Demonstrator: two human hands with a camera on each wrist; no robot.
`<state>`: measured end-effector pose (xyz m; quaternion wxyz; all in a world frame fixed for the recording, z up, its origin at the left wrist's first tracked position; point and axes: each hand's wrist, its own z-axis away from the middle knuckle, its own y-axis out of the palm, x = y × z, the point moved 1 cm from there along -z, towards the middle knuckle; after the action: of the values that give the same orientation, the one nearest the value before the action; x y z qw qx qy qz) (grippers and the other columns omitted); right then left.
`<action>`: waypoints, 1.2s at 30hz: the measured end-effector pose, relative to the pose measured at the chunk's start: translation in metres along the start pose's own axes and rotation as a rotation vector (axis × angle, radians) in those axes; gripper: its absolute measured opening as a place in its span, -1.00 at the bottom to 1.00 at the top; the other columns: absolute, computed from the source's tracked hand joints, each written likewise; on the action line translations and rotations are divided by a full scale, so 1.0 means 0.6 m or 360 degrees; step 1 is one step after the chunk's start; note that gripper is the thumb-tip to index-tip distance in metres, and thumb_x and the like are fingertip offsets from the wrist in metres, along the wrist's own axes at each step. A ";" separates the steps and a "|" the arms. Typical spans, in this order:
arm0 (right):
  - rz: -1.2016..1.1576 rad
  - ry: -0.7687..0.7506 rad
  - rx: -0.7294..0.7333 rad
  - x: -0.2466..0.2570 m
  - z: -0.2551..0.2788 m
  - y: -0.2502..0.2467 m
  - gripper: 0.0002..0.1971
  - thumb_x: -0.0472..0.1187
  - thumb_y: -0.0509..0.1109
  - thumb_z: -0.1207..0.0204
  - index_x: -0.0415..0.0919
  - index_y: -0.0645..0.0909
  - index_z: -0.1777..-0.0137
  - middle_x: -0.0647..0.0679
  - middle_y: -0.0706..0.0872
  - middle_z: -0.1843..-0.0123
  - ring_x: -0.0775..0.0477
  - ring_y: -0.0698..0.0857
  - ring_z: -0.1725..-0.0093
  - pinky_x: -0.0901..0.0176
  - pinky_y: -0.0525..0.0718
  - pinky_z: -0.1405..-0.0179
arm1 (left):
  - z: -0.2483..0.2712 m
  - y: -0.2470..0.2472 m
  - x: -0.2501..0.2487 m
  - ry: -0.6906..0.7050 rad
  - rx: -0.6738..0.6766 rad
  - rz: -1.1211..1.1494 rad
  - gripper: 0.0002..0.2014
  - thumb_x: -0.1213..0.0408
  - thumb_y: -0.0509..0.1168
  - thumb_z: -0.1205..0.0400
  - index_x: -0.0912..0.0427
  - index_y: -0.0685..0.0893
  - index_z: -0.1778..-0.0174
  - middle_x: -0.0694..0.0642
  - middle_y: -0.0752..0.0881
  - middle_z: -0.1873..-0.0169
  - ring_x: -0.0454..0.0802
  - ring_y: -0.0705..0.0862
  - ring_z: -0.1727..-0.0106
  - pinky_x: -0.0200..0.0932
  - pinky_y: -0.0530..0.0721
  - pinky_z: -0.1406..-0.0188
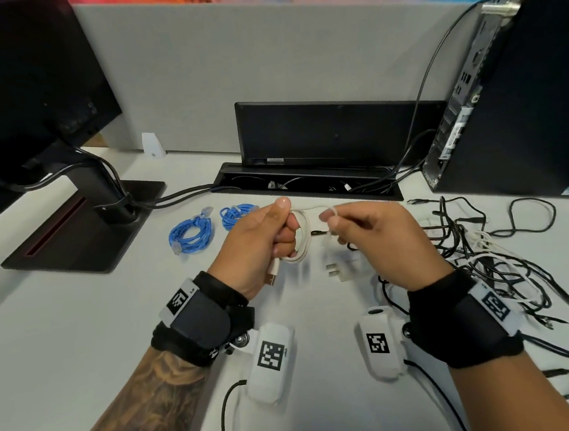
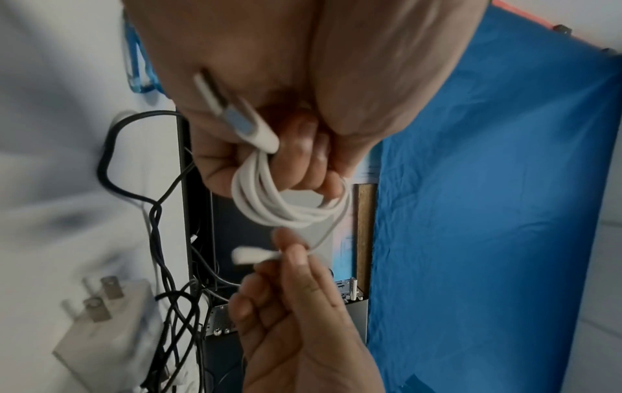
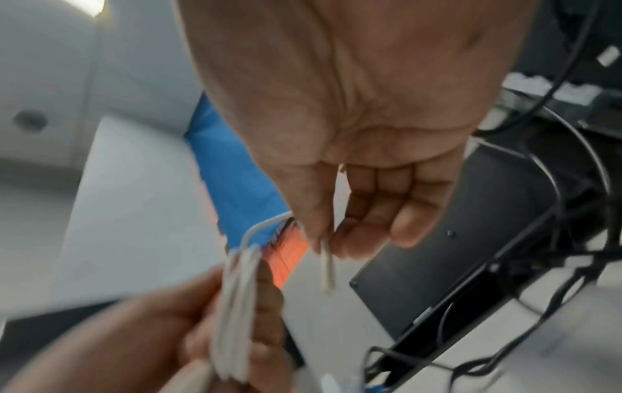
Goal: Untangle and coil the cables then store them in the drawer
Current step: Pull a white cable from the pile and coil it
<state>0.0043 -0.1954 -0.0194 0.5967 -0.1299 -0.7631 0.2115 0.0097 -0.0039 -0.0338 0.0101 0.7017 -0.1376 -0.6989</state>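
Observation:
My left hand grips a small coil of white USB cable above the desk; its USB plug sticks out below the fist. The same white cable coil shows looped round the left fingers, with its USB plug against the palm. My right hand pinches the cable's free end between thumb and forefinger, just right of the coil. In the right wrist view that white cable end hangs from the pinch beside the coil. A tangle of black and white cables lies on the right.
Two coiled blue cables lie on the white desk to the left. A white plug adapter sits under the hands. Behind are a monitor stand, an open cable tray and a computer tower.

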 end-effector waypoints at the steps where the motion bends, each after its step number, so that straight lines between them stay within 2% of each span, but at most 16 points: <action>1: -0.0137 -0.0004 -0.0038 0.002 -0.001 -0.001 -0.86 -0.16 0.43 -0.68 0.03 0.83 0.02 -0.05 0.86 0.10 0.00 0.81 0.10 0.01 0.77 -0.12 | 0.000 0.000 0.003 -0.0018 0.0020 -0.0005 -0.58 0.12 0.08 -0.81 0.19 0.55 0.33 -0.03 0.27 0.51 -0.14 0.21 0.50 -0.29 0.20 0.44; 3: -0.0439 0.0023 -0.0027 0.004 -0.003 -0.002 -0.86 -0.28 0.40 -0.69 -0.14 0.80 -0.08 -0.11 0.88 0.08 -0.05 0.81 0.15 -0.02 0.79 -0.09 | 0.000 -0.001 0.008 -0.0049 0.0066 0.0013 -0.57 0.10 0.11 -0.81 0.15 0.58 0.36 -0.03 0.28 0.51 -0.15 0.22 0.50 -0.35 0.27 0.47; 6: -0.0804 0.0134 0.0081 0.008 -0.005 0.001 -0.88 -0.40 0.39 -0.67 -0.25 0.72 -0.11 -0.14 0.89 0.07 -0.03 0.83 0.15 0.11 0.83 0.00 | 0.002 0.002 0.009 -0.0123 0.0141 0.0195 -0.62 0.07 0.16 -0.77 0.19 0.56 0.32 0.00 0.27 0.50 -0.18 0.23 0.53 -0.41 0.34 0.54; 11: -0.0897 0.0172 0.0015 0.011 -0.003 0.015 -0.91 -0.42 0.48 -0.59 -0.25 0.74 -0.01 -0.15 0.83 0.16 -0.03 0.86 0.15 0.18 0.85 0.10 | 0.006 0.014 0.005 -0.0258 0.0153 0.0575 -0.66 0.07 0.18 -0.69 0.20 0.57 0.33 -0.02 0.27 0.52 -0.23 0.24 0.60 -0.43 0.31 0.57; 14: -0.1050 0.0239 0.0112 0.010 -0.004 0.011 -0.84 -0.41 0.47 -0.59 -0.19 0.70 -0.10 -0.16 0.85 0.20 -0.05 0.87 0.13 0.19 0.83 0.13 | 0.003 0.011 0.008 -0.0236 0.0084 0.0646 -0.62 0.09 0.15 -0.75 0.21 0.59 0.31 -0.03 0.26 0.53 -0.22 0.23 0.58 -0.42 0.29 0.53; 16: -0.1019 0.0243 0.0147 0.012 -0.003 0.007 -0.78 -0.39 0.47 -0.60 -0.14 0.69 -0.18 -0.19 0.86 0.17 -0.08 0.87 0.11 0.18 0.81 0.12 | 0.001 0.009 0.012 -0.0240 0.0122 0.0684 -0.61 0.08 0.13 -0.77 0.38 0.62 0.08 -0.04 0.27 0.53 -0.23 0.24 0.58 -0.40 0.37 0.41; 18: -0.0870 0.0196 0.0185 0.014 0.000 0.013 -0.76 -0.36 0.47 -0.60 -0.13 0.71 -0.23 -0.21 0.89 0.11 -0.09 0.87 0.09 0.22 0.76 0.14 | 0.000 0.011 0.018 -0.0215 0.0188 0.0681 -0.53 0.06 0.12 -0.79 0.47 0.59 -0.26 -0.05 0.28 0.53 -0.24 0.25 0.58 -0.23 0.40 0.03; 19: -0.0793 0.0163 0.0196 0.016 0.001 0.018 -0.76 -0.35 0.46 -0.62 -0.13 0.72 -0.25 -0.20 0.90 0.07 -0.10 0.87 0.06 0.22 0.73 0.14 | 0.000 0.011 0.021 -0.0183 0.0187 0.0651 -0.52 0.05 0.13 -0.79 0.46 0.63 -0.27 -0.05 0.27 0.53 -0.24 0.25 0.57 -0.15 0.35 -0.05; 21: -0.0659 0.0077 0.0174 0.018 0.003 0.026 -0.77 -0.32 0.41 -0.68 -0.10 0.76 -0.26 -0.10 0.91 0.03 -0.11 0.88 0.00 0.17 0.71 0.10 | 0.001 0.012 0.020 -0.0105 0.0103 0.0538 -0.54 0.03 0.14 -0.76 0.35 0.77 -0.17 -0.01 0.25 0.52 -0.19 0.25 0.52 -0.07 0.38 -0.03; 24: -0.0617 -0.0023 0.0202 0.024 0.004 0.031 -0.71 -0.32 0.41 -0.68 -0.01 0.73 -0.31 0.06 0.88 -0.04 0.00 0.84 -0.04 0.17 0.73 0.04 | -0.002 0.010 0.015 0.0019 -0.0091 0.0357 -0.54 -0.03 0.22 -0.73 0.36 0.74 0.02 0.07 0.31 0.52 -0.01 0.34 0.39 0.13 0.47 -0.07; 27: -0.0449 -0.0053 0.0318 0.017 0.009 0.044 -0.28 -0.28 0.66 -0.46 0.07 0.48 -0.57 0.08 0.82 -0.11 0.10 0.78 -0.11 0.28 0.67 0.01 | 0.001 0.017 0.015 0.0085 -0.0191 0.0223 -0.61 -0.02 0.23 -0.73 0.21 0.65 0.24 0.03 0.46 0.55 0.03 0.46 0.37 0.13 0.51 0.02; 28: -0.0369 -0.0058 0.0282 0.016 0.010 0.048 -0.23 -0.25 0.69 -0.42 0.08 0.45 -0.59 0.07 0.82 -0.10 0.11 0.78 -0.08 0.31 0.65 0.03 | 0.002 0.022 0.017 0.0109 -0.0177 0.0199 -0.62 -0.01 0.21 -0.74 0.17 0.66 0.27 0.03 0.51 0.53 0.03 0.51 0.36 0.08 0.56 0.07; 30: -0.0384 -0.0048 0.0148 0.018 0.009 0.049 -0.40 -0.21 0.65 -0.47 0.01 0.55 -0.48 0.03 0.84 0.01 0.15 0.80 0.09 0.32 0.67 0.08 | 0.006 0.032 0.018 0.0131 -0.0121 0.0210 -0.64 0.09 0.14 -0.78 0.20 0.68 0.21 0.09 0.57 0.46 -0.04 0.57 0.39 -0.13 0.64 0.21; 32: -0.0556 -0.0051 0.0040 0.023 0.007 0.045 -0.65 -0.24 0.53 -0.60 -0.17 0.63 -0.36 0.00 0.87 0.13 0.11 0.84 0.20 0.30 0.73 0.14 | 0.005 0.035 0.018 0.0095 0.0007 0.0308 -0.69 0.21 0.11 -0.80 0.35 0.60 0.11 0.11 0.41 0.45 -0.13 0.39 0.44 -0.27 0.42 0.35; 34: -0.0584 -0.0104 -0.0014 0.026 0.008 0.040 -0.80 -0.23 0.46 -0.67 -0.22 0.66 -0.25 -0.05 0.88 0.16 0.00 0.87 0.20 0.14 0.81 0.12 | 0.004 0.032 0.013 0.0050 0.0177 0.0460 -0.80 0.30 0.18 -0.70 0.39 0.54 -0.09 0.21 0.39 0.32 -0.11 0.31 0.34 -0.24 0.31 0.33; 36: -0.0506 -0.0138 -0.0044 0.027 0.008 0.038 -0.86 -0.14 0.44 -0.68 -0.18 0.64 -0.14 -0.06 0.85 0.22 -0.04 0.85 0.25 -0.09 0.81 0.11 | 0.003 0.024 0.013 0.0044 0.0277 0.0422 -0.70 0.36 0.20 -0.61 0.42 0.54 -0.21 0.33 0.49 0.08 -0.07 0.35 0.28 -0.28 0.40 0.30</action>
<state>-0.0057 -0.1691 -0.0172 0.5874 -0.0066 -0.8018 0.1094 0.0053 -0.0188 -0.0384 0.0433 0.6852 -0.2889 -0.6672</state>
